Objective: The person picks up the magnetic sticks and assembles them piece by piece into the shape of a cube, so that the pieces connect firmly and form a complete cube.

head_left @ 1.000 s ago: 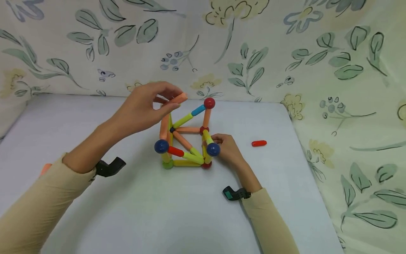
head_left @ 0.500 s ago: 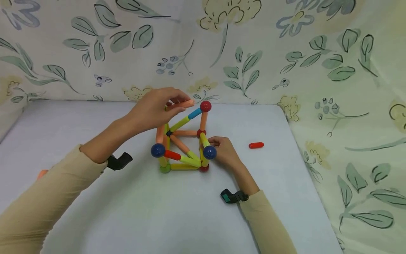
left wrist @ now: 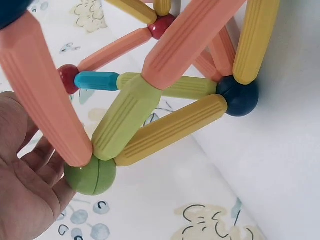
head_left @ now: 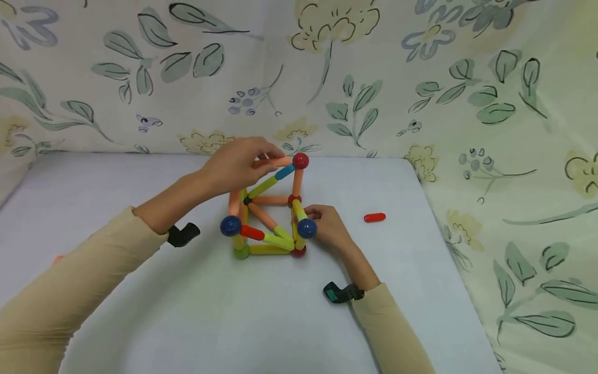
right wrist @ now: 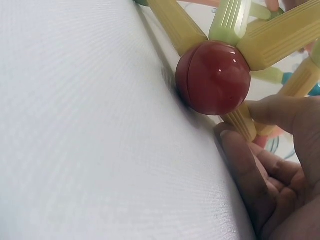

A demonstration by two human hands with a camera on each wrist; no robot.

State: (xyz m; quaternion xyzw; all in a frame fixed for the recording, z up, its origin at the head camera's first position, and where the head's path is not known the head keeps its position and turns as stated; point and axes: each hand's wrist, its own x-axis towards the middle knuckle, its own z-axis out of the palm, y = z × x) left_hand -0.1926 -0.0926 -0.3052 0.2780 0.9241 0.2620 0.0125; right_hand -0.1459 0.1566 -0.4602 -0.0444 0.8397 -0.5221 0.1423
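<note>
A frame of coloured sticks and balls stands on the table. Over its back left corner, my left hand (head_left: 243, 163) pinches an orange stick (head_left: 280, 162), whose free end lies at or close beside the upper red ball (head_left: 300, 160); contact is unclear. In the left wrist view, the fingers of that hand lie close by a green ball (left wrist: 90, 177), which it hides in the head view. My right hand (head_left: 329, 226), at the frame's right side, pinches a low yellow stick (right wrist: 240, 124) between thumb and finger, beside the lower red ball (right wrist: 213, 77).
A loose red stick (head_left: 375, 217) lies on the white table (head_left: 224, 317) to the right. An orange piece (head_left: 58, 258) shows partly behind the left sleeve. Two blue balls (head_left: 231, 226) top the frame's near corners. Flowered cloth (head_left: 196, 93) hangs behind the table.
My left hand has moved right and slightly down with the orange stick, bringing its end up to the upper red ball. The right hand keeps its hold; the head view has shifted slightly.
</note>
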